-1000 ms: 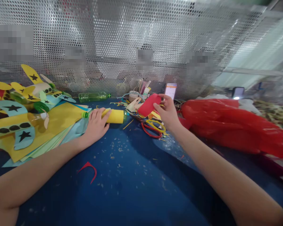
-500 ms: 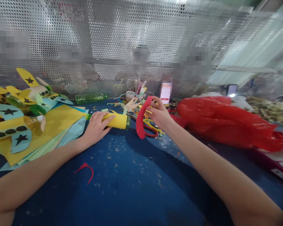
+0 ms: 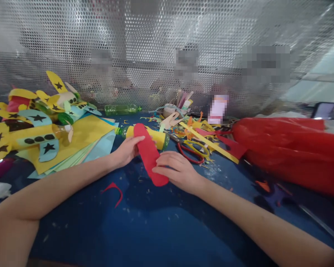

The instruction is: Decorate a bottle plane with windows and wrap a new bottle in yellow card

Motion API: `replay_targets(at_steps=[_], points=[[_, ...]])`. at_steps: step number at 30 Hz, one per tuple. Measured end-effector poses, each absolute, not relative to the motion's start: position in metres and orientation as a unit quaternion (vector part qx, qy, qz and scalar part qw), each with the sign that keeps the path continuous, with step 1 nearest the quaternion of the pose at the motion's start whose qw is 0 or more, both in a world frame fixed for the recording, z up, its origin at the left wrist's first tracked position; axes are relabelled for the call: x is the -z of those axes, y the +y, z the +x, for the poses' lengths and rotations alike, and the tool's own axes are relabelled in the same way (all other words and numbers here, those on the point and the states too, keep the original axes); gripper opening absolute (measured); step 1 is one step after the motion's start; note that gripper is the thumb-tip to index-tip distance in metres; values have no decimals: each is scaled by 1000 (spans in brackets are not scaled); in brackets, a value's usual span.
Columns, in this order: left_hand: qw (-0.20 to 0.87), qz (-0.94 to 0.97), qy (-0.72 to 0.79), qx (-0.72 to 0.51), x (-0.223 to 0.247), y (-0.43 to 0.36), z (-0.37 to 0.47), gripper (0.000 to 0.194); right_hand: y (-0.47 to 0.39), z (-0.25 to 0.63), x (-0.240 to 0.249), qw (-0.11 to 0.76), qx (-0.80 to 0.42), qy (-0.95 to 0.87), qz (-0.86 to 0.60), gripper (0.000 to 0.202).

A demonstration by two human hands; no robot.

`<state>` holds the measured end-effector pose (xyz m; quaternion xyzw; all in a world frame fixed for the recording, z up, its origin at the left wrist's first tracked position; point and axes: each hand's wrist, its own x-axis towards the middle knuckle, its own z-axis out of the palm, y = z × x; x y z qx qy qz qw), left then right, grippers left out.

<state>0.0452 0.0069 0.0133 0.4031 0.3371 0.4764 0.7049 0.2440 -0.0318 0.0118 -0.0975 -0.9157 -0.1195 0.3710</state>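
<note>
A long red strip with rounded ends (image 3: 149, 155) is held tilted above the blue table (image 3: 144, 226). My left hand (image 3: 129, 149) pinches its upper part, and my right hand (image 3: 178, 171) grips its lower right edge. Behind the strip lies a green bottle wrapped in yellow (image 3: 160, 138), partly hidden by the strip and my left fingers. A thin curved red scrap (image 3: 114, 191) rests on the table in front of my left hand.
Paper planes with black stars (image 3: 33, 141) and coloured sheets (image 3: 80, 139) lie left. Scissors (image 3: 190, 152) and paper scraps sit right of the bottle. Farther back are a green bottle (image 3: 121, 109) and a phone (image 3: 218, 109). A red plastic bag (image 3: 289, 148) fills the right.
My left hand has let go of the yellow-wrapped bottle and taken the red strip's upper part. My right hand has brought the strip left and nearer, now spread flatter. The view has shifted right.
</note>
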Motion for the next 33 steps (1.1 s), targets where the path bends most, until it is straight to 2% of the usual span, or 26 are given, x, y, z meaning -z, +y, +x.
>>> replay_targets(at_steps=[7, 11, 16, 20, 23, 29, 33], points=[[707, 452, 331, -431, -2, 9, 43, 19, -24, 243, -1, 377, 12, -898, -228, 24], [702, 496, 306, -410, -2, 7, 44, 22, -22, 244, 2, 366, -44, -894, -255, 14], [715, 447, 334, -422, -1, 9, 45, 21, -18, 246, 4, 385, -138, -858, -310, 7], [729, 441, 334, -403, 0, 11, 45, 34, -12, 246, 5, 405, -205, -797, -399, 23], [719, 495, 302, -383, 1, 8, 44, 49, -9, 246, 5, 398, -244, -770, -434, 28], [613, 633, 320, -349, 0, 4, 42, 48, -10, 246, 5, 378, -256, -776, -435, 30], [596, 658, 324, -326, 0, 6, 42, 47, -10, 246, 5, 375, -254, -776, -440, 32]])
